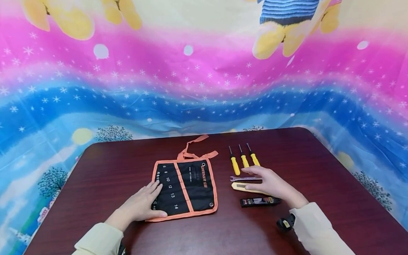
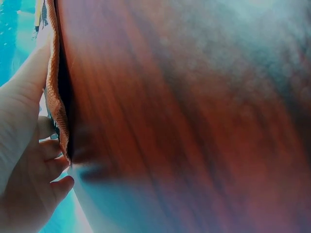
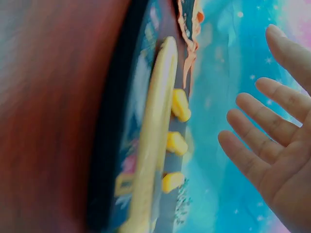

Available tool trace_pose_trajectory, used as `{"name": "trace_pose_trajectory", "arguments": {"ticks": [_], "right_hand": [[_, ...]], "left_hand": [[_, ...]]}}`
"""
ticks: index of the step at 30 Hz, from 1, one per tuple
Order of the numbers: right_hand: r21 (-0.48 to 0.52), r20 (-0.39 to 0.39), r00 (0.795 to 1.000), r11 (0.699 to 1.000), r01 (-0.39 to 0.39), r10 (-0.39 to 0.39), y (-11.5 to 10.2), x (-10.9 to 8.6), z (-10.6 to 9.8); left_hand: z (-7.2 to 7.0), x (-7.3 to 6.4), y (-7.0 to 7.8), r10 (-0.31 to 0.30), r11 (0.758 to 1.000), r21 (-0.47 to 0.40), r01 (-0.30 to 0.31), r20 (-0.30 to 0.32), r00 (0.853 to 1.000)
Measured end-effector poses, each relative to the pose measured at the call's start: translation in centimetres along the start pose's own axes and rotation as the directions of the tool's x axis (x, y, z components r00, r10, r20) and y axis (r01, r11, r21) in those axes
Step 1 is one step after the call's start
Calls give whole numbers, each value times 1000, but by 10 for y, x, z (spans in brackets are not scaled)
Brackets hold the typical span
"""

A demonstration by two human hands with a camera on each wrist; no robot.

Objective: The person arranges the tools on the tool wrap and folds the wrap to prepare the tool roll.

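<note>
My left hand (image 1: 138, 204) rests on the left edge of a black tool pouch (image 1: 200, 197) with orange trim, its fingers extended over the printed size numbers. In the left wrist view, the thumb and fingers lie along the pouch's orange edge (image 2: 54, 82). Over the tools on the right hovers my right hand (image 1: 274, 183), its fingers spread and holding nothing in the right wrist view. Below it lie a small open-end wrench (image 1: 238, 178), a pale yellow utility knife (image 1: 241, 186) and a flat black case (image 1: 258, 202) with a printed label.
Three yellow-handled screwdrivers, such as the leftmost screwdriver (image 1: 235, 166), lie side by side beyond the wrench. Orange ties (image 1: 191, 155) trail from the pouch's far edge. A patterned cloth (image 1: 187, 82) hangs behind the dark red table (image 1: 196, 243).
</note>
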State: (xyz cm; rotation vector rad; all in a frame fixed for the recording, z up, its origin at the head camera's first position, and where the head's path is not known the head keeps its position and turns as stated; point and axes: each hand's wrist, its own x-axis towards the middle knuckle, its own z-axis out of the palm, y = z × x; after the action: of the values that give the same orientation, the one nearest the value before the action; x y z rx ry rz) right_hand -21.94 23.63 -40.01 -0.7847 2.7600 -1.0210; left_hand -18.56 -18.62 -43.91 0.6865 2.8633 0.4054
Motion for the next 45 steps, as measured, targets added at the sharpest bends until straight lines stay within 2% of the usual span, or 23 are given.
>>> {"name": "trace_pose_trajectory", "arguments": {"ticks": [6,16,20,26,34,38,45], "right_hand": [[31,7,1000,999,-9,8,12,-18,-4],[-1,51,998,999,-36,36,25,-39,-5],[-43,51,997,998,-50,52,28,-45,-5],[-77,28,999,996,-40,42,34,-51,-3],[-123,70,997,992,-34,43,39,-57,-2],[-142,55,998,990,-6,14,41,-57,0],[-124,63,997,991,-43,51,41,-56,1]], "left_hand": [[1,1,0,-13,1000,1,13,-1,1000],[2,0,1,-14,1000,-9,14,-5,1000],[3,0,-1,-15,1000,-9,15,-7,1000],[4,0,-3,-8,1000,-10,8,-7,1000],[3,-1,-2,-12,1000,-20,12,-3,1000],[3,-1,-1,-7,1000,-17,6,-6,1000],[3,0,-1,-1,1000,-17,1,-12,1000]]}}
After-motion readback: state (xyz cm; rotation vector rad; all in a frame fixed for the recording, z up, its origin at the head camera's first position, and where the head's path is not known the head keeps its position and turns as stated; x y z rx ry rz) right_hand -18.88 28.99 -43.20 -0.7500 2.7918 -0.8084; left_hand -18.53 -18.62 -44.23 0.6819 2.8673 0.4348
